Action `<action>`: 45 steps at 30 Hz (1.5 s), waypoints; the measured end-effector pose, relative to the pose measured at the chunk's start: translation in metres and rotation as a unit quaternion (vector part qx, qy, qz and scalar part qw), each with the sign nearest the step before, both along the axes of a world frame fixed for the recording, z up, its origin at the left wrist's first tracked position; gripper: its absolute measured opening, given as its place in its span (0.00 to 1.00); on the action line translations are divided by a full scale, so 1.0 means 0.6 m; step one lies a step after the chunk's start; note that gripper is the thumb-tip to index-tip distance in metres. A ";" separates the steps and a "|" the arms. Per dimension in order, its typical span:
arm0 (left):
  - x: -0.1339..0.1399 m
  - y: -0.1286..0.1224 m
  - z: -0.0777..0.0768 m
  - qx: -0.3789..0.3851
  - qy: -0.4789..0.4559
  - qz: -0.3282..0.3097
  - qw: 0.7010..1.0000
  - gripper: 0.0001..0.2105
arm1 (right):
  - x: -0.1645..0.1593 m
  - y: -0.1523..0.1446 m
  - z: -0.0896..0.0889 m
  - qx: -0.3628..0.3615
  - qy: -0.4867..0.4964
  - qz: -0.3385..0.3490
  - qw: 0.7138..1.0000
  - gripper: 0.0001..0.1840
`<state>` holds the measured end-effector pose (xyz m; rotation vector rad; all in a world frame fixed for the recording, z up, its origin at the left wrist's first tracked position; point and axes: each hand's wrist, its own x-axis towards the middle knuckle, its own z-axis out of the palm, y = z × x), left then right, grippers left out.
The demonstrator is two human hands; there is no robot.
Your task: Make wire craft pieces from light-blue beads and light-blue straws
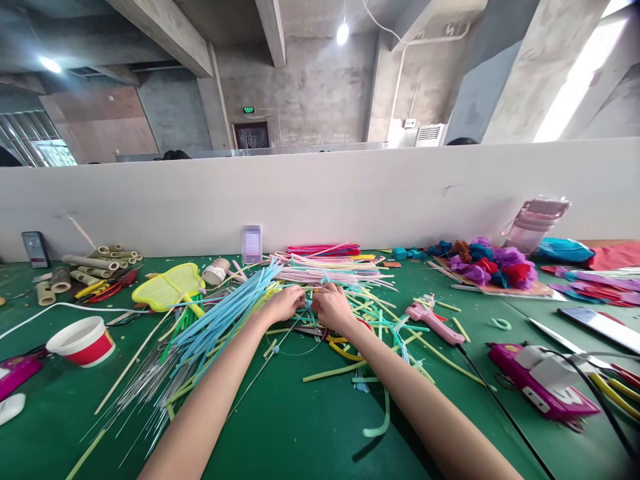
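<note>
Green counter (280, 433), crowded. Left hand (286, 303) and right hand (336, 308) nearly meet mid-counter, fingers curled inward; small blue piece (308, 305) between them, cannot tell which hand pinches it. Loose grip could lose piece among pink sticks (345, 275) at 12 o'clock. Blue sticks (235, 310) at 9 o'clock: arm sweep could scatter them. Glue gun (434, 323) at 3 o'clock: if hot, could burn straying right hand.

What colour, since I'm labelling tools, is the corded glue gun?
The glue gun is pink, seen best in the head view.
</note>
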<state>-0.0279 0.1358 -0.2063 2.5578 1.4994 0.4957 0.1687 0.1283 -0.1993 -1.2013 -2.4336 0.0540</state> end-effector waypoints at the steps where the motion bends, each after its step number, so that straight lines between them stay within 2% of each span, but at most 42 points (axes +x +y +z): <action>1: 0.000 -0.001 0.003 0.007 -0.004 -0.001 1.000 0.05 | 0.001 0.000 0.001 0.001 0.008 0.001 1.000 0.08; 4: 0.000 -0.003 0.026 0.035 -0.023 -0.003 0.999 0.05 | 0.001 0.000 0.017 0.008 0.049 -0.005 0.999 0.08; 6: -0.002 -0.008 0.055 0.060 -0.041 -0.002 0.997 0.05 | 0.002 0.001 0.040 0.013 0.094 -0.012 0.995 0.08; 10: -0.001 -0.038 0.133 0.115 -0.081 0.010 0.990 0.07 | 0.006 -0.005 0.111 0.002 0.193 0.006 0.981 0.05; 13: 0.010 -0.083 0.192 0.157 -0.096 0.018 0.983 0.08 | 0.014 -0.025 0.167 -0.033 0.246 0.032 0.968 0.09; 14: 0.015 -0.100 0.209 0.173 -0.094 0.022 0.980 0.08 | 0.018 -0.035 0.184 -0.050 0.267 0.046 0.961 0.12; 16: 0.026 -0.135 0.237 0.234 -0.061 0.035 0.970 0.08 | 0.028 -0.059 0.214 -0.113 0.362 0.096 0.920 0.13; 18: 0.035 -0.164 0.258 0.278 -0.054 0.013 0.959 0.08 | 0.038 -0.085 0.237 -0.121 0.417 0.138 0.890 0.15; 19: 0.038 -0.177 0.267 0.293 -0.053 -0.003 0.955 0.12 | 0.042 -0.097 0.247 -0.122 0.427 0.158 0.882 0.15; 21: 0.040 -0.197 0.280 0.334 -0.063 -0.023 0.940 0.18 | 0.049 -0.120 0.263 -0.112 0.429 0.191 0.875 0.14; 23: 0.039 -0.213 0.290 0.371 -0.075 -0.045 0.925 0.17 | 0.052 -0.140 0.274 -0.093 0.423 0.212 0.876 0.11; 26: 0.032 -0.235 0.305 0.397 -0.085 -0.069 0.911 0.16 | 0.054 -0.165 0.284 -0.056 0.393 0.219 0.891 0.07; 30: 0.021 -0.263 0.323 0.381 -0.100 -0.082 0.915 0.17 | 0.051 -0.190 0.294 0.010 0.356 0.218 0.908 0.03; 33: 0.018 -0.278 0.330 0.375 -0.116 -0.092 0.915 0.13 | 0.047 -0.206 0.299 0.083 0.337 0.207 0.915 0.04; 37: 0.020 -0.294 0.336 0.393 -0.126 -0.101 0.905 0.05 | 0.041 -0.225 0.301 0.166 0.316 0.205 0.911 0.06; 42: 0.022 -0.309 0.341 0.369 -0.134 -0.108 0.914 0.06 | 0.038 -0.240 0.300 0.241 0.277 0.203 0.908 0.08; 45: 0.020 -0.313 0.342 0.355 -0.146 -0.108 0.917 0.06 | 0.038 -0.242 0.300 0.260 0.264 0.205 0.906 0.09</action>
